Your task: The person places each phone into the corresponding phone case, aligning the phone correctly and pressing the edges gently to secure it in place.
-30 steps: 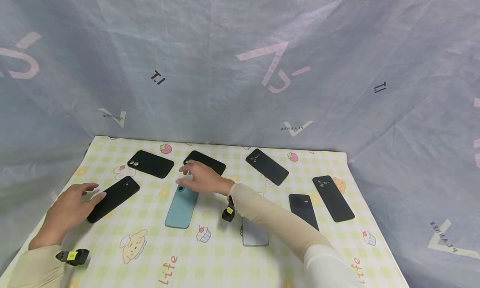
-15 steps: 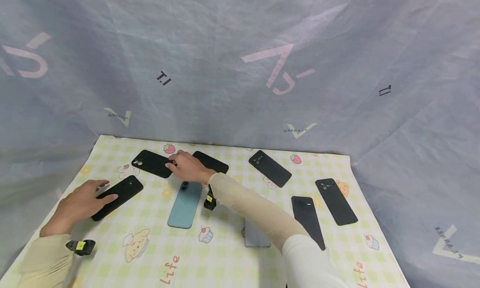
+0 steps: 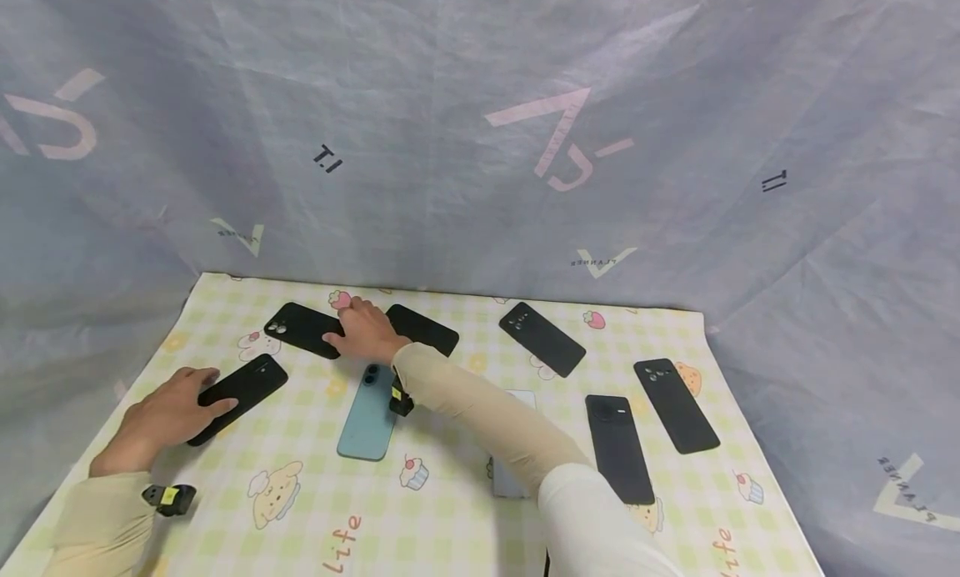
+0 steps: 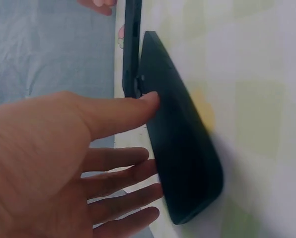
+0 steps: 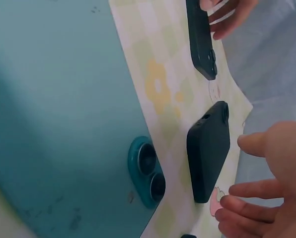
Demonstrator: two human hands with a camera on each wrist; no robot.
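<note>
In the head view my left hand point(image 3: 167, 413) lies at the far-left black phone point(image 3: 242, 396), which slants on the table. Its thumb reaches over the phone's edge in the left wrist view, with the other fingers fairly straight along the far side; whether they touch it I cannot tell. My right hand point(image 3: 364, 331) hovers between a second black phone point(image 3: 298, 327) at the upper left and a third black phone point(image 3: 424, 328). Its fingers look loosely extended in the right wrist view, apart from the second phone. Under the right wrist lies a teal phone point(image 3: 366, 423).
Farther right lie more dark phones, one at the back point(image 3: 542, 338), one beside the forearm point(image 3: 619, 448) and one at the right edge point(image 3: 677, 405). The right forearm partly covers a pale phone point(image 3: 510, 477). A grey-blue curtain point(image 3: 450, 143) hangs behind the checkered tablecloth point(image 3: 420, 527).
My right hand has moved left, from above the teal phone's top to the right end of the upper-left black phone. The left hand stays at its phone.
</note>
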